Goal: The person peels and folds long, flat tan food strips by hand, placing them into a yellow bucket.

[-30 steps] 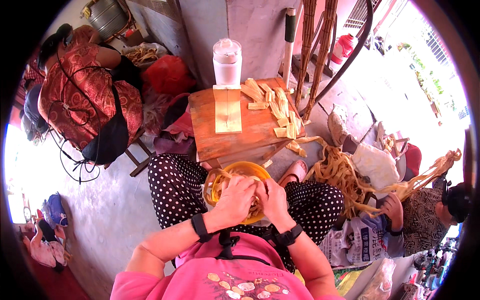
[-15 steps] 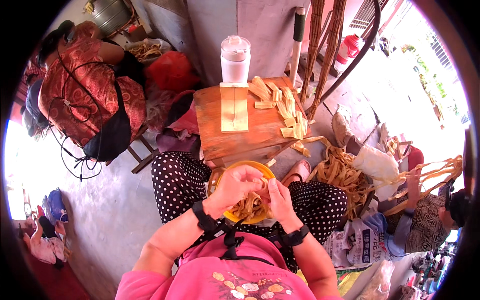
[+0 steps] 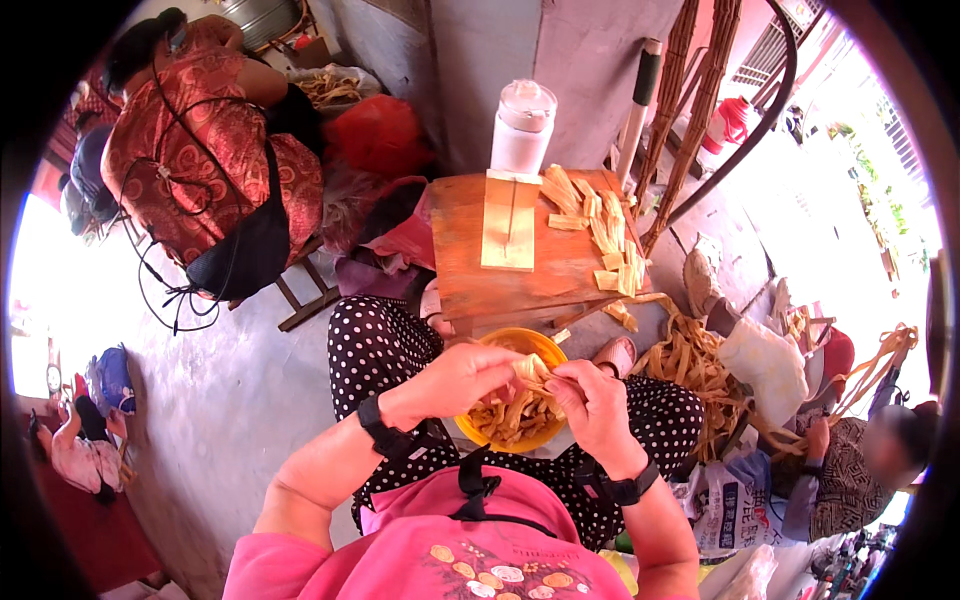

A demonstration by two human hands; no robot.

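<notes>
Harsh daylight floods in right of the orange-brown rectangular wooden table (image 3: 460, 245), bleaching the pale concrete ground (image 3: 775, 240); far left of the table, another patch burns out. The smooth grey wall (image 3: 475, 80) behind it looks pinkish. Before it, the bare left hand (image 3: 465, 378) and bare right hand (image 3: 592, 398) are brightly lit. Farthest from the table, lines bend toward a black rim.
</notes>
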